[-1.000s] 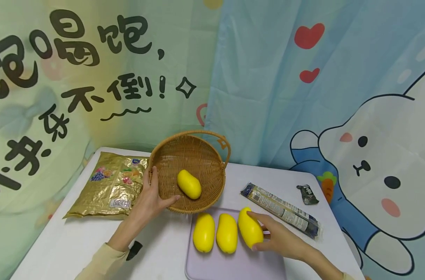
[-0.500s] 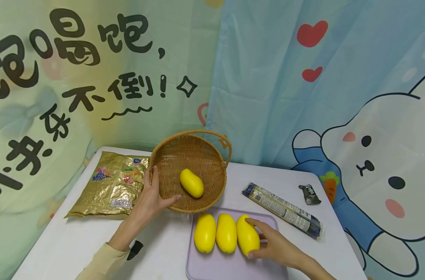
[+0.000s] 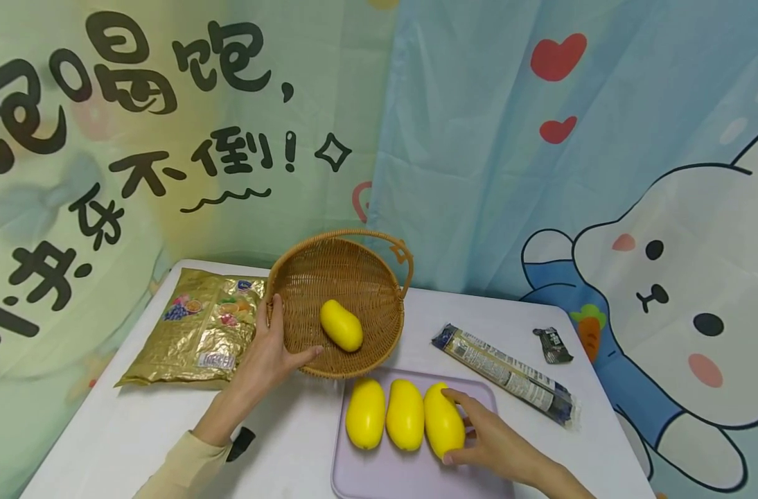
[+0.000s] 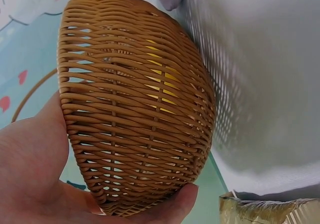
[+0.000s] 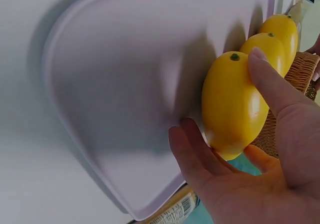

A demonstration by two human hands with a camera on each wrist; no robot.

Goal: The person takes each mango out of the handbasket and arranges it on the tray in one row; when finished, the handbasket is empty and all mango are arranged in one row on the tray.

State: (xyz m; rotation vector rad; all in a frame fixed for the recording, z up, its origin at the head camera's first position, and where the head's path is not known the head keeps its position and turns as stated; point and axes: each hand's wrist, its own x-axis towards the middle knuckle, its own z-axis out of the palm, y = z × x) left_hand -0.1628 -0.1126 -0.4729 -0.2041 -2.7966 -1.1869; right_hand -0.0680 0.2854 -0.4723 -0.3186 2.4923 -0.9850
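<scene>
"Wicker basket tilted: why?"
"My left hand grips its side, probably so it opens toward me."
"And your right hand?"
"Holding the rightmost mango on the tray, perhaps lining it up."

The head view looks forward and down over the tabletop. Both wrist views look in close (all three share the wicker basket).

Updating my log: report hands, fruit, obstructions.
Left hand gripping basket, one fruit inside. Right hand holding rightmost fruit at tray. Left thumb over rim; no other obstruction seen.
</scene>
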